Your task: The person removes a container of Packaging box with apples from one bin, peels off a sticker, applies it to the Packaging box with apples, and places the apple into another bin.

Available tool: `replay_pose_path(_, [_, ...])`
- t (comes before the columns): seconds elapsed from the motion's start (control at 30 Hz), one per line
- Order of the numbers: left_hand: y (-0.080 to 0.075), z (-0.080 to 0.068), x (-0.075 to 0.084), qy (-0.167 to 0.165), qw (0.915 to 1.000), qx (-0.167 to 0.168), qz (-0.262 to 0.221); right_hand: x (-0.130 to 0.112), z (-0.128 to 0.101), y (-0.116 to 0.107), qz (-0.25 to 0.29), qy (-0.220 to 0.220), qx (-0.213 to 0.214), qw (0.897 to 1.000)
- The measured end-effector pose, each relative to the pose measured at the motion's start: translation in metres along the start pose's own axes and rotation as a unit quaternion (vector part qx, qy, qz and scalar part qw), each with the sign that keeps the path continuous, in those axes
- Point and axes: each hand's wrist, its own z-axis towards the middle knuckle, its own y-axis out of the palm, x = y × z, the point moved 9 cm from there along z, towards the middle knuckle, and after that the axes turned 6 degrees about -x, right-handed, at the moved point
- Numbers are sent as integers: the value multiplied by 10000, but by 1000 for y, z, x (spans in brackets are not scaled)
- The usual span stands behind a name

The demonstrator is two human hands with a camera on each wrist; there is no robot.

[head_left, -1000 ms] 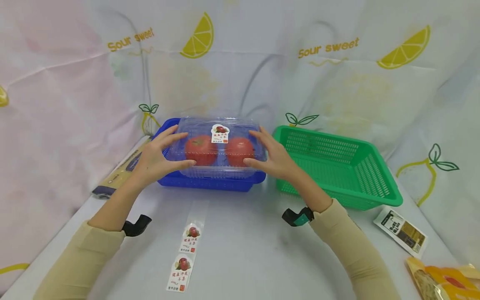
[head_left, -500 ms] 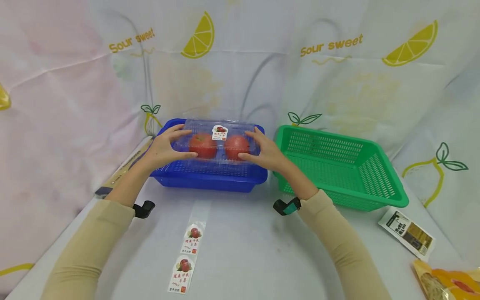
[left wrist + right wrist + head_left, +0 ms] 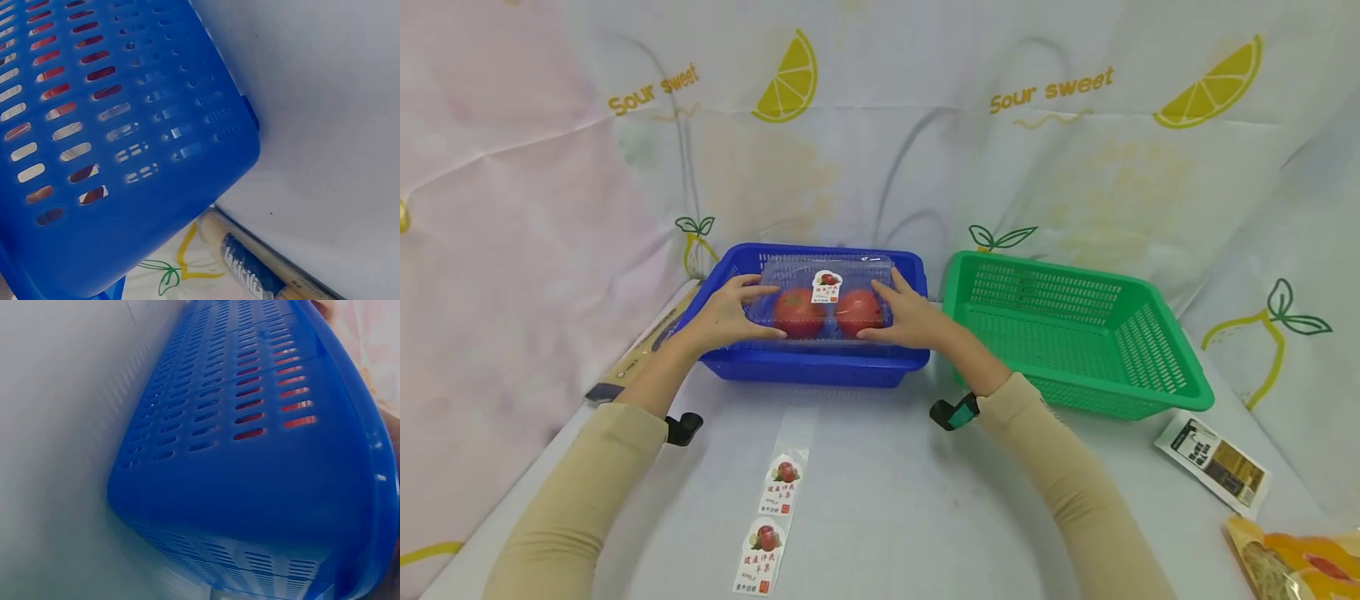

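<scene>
A clear plastic clamshell box (image 3: 868, 268) with two red apples (image 3: 799, 313) inside is between my hands in the head view. An apple sticker (image 3: 826, 287) marks its lid. My left hand (image 3: 727, 315) grips the left end, thumb at the front and fingers behind. At the right end, my right hand (image 3: 913, 321) holds it the same way. The box is within the rim of the blue slotted basket (image 3: 812, 368). In both wrist views the basket wall (image 3: 275, 475) hides most of the box; red shows through the slots.
Right of the blue basket stands a green basket (image 3: 1052, 333). A long tan package (image 3: 640, 354) lies at the left. Two apple stickers on a strip (image 3: 775, 508) lie in front. A small sachet (image 3: 1213, 467) and an orange-printed bag (image 3: 1292, 558) lie at the right.
Both hands have lowered the box from above the blue basket down inside its rim. The blue basket's back rim now shows behind the box. The grip on both ends is unchanged.
</scene>
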Motion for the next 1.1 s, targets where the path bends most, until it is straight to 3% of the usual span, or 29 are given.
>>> replay_pose_path(0.37, [6,4,-8,-57,9983,-316,493,-4,14,12,-376,224,-490,9978])
replay_pose_path(0.77, [11,4,-11,-141,9973,-539,481,-2,19,21,-295,635,-1046,9920])
replay_pose_path(1.1, [14,7,-15,-148,9960,-728,489,3,21,30,-424,935,-1140,9882])
